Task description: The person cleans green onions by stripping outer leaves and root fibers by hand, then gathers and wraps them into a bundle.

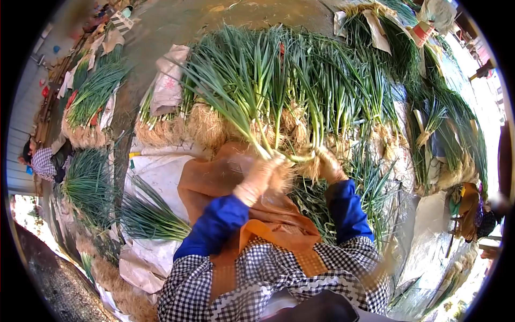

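Near the middle, my left hand (261,178) is closed round the lower stems of some green onions (234,114), whose leaves fan up and to the left. My right hand (329,165) is closed at the root end of a green onion stem, close to the large row of bundles. That row of green onions (257,59) lies ahead with pale, stringy roots toward me. An orange-brown apron (209,174) spreads below my hands. Motion blur softens the fingers and the roots between them.
A smaller bunch of green onions (155,217) lies on a white sheet (150,170) at left. More bundles (91,172) stand further left and at right. A pinkish sack (169,80) rests on the row. Another person (45,162) sits at the far left.
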{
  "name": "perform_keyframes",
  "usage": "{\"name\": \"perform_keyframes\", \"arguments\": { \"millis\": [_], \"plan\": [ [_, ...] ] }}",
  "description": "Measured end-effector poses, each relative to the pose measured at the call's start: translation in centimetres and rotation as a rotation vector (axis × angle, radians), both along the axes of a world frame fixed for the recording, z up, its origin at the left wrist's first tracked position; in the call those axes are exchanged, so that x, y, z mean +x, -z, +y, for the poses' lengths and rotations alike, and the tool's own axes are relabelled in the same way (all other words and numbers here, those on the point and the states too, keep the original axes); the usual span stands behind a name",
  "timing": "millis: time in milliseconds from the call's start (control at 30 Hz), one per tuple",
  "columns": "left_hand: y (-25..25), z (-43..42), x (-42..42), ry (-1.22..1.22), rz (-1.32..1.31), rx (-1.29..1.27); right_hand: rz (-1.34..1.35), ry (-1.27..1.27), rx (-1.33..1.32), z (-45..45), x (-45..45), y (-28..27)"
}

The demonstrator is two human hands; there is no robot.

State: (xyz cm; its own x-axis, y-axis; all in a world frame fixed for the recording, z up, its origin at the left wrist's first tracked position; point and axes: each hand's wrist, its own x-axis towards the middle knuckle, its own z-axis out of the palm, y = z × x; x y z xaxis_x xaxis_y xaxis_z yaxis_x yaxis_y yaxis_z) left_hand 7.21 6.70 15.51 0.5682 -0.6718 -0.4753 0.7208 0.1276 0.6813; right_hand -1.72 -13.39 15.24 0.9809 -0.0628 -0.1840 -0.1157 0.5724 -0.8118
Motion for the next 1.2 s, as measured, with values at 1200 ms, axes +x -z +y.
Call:
{"name": "perform_keyframes", "arguments": {
  "millis": [1200],
  "plan": [
    [10.2, -3.2, -6.5, -0.259, 0.4, -0.017, 0.353, -0.75, -0.381, 2.0, -9.6, 1.5]
  ]
}}
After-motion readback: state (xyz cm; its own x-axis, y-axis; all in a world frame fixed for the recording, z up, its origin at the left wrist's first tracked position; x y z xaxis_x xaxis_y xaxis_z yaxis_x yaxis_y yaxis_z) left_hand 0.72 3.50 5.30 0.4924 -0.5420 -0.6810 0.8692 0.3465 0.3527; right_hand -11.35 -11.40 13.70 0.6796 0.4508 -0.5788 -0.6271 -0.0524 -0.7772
